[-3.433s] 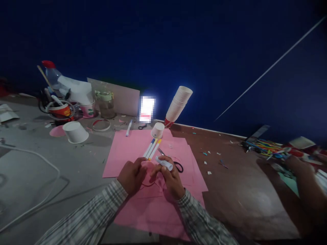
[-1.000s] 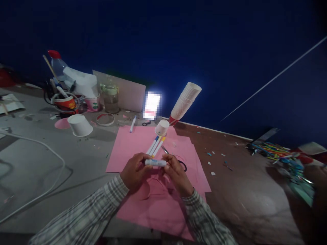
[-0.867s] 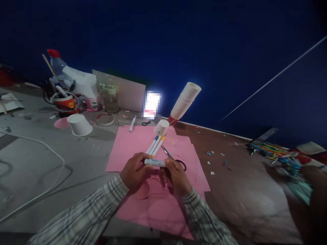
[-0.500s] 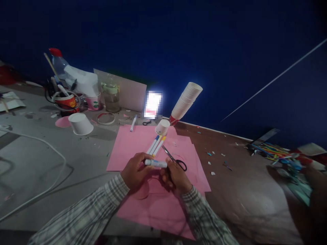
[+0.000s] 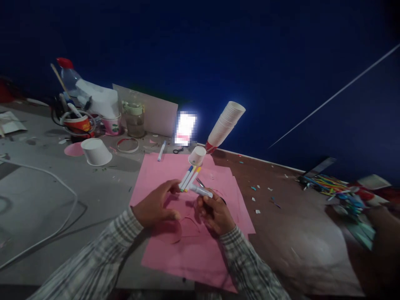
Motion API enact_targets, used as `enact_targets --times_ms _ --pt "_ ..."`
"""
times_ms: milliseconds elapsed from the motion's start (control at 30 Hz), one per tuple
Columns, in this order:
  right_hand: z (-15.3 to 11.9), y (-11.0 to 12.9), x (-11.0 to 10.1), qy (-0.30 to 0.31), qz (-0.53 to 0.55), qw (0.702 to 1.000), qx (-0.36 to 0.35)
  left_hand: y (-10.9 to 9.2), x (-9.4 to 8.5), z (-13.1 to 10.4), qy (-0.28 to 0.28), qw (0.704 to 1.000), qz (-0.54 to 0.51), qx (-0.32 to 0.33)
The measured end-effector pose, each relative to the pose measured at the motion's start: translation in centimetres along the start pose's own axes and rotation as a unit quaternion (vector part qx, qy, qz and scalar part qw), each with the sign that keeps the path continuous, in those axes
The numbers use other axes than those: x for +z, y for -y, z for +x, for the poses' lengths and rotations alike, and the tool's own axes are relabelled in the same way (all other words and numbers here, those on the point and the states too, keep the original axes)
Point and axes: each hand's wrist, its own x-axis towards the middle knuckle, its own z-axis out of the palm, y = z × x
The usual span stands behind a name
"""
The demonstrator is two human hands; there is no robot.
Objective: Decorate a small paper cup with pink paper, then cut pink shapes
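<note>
Pinches in the right hand (image 5: 216, 211), near a spread left hand (image 5: 155, 206), a probably light, stiff, smooth white tube (image 5: 201, 191) best gripped mid-length.

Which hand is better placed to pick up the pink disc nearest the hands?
Left, likely: the left hand is open, looks free and is closer to that disc. The right hand holds the tube.

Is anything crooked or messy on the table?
Yes. The tall stack of white cups leans far to the right, when you'd expect it to stand straight; I can't tell what props it up. Little scraps lie scattered on the brown tabletop, and the pink sheets overlap unevenly instead of lining up.
</note>
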Motion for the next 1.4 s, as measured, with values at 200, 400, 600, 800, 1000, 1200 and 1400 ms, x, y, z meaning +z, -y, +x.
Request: enact_targets --times_ms 200,400,600,800,1000,1200,1400 --pt "0.2 1.3 -0.8 -0.036 -0.008 0.999 -0.027 0.0 -2.8 -0.7 0.135 0.974 0.176 -0.033" --pt "-0.8 2.1 -0.3 -0.061 -0.016 0.99 -0.125 -0.1 1.6 0.4 0.069 0.971 0.229 -0.03" --pt "-1.8 0.6 0.2 -0.042 -0.146 0.974 -0.169 0.1 3.9 0.8 -0.046 0.966 0.248 -0.048" --pt "-1.8 -0.3 0.6 0.002 -0.413 0.885 -0.213 0.5 3.3 0.6 -0.1 0.965 0.238 -0.047" --pt "-1.4 -1.2 0.6 -0.026 -0.483 0.847 -0.22 1.0 3.8 0.6 -0.055 0.96 0.268 -0.057" --pt "-1.5 -1.9 0.4 -0.024 -0.497 0.839 -0.219 1.0 3.9 0.6 -0.015 0.955 0.29 -0.062" --pt "-1.6 -2.1 0.4 0.004 -0.531 0.819 -0.218 1.1 4.0 0.6 0.006 0.956 0.289 -0.051"
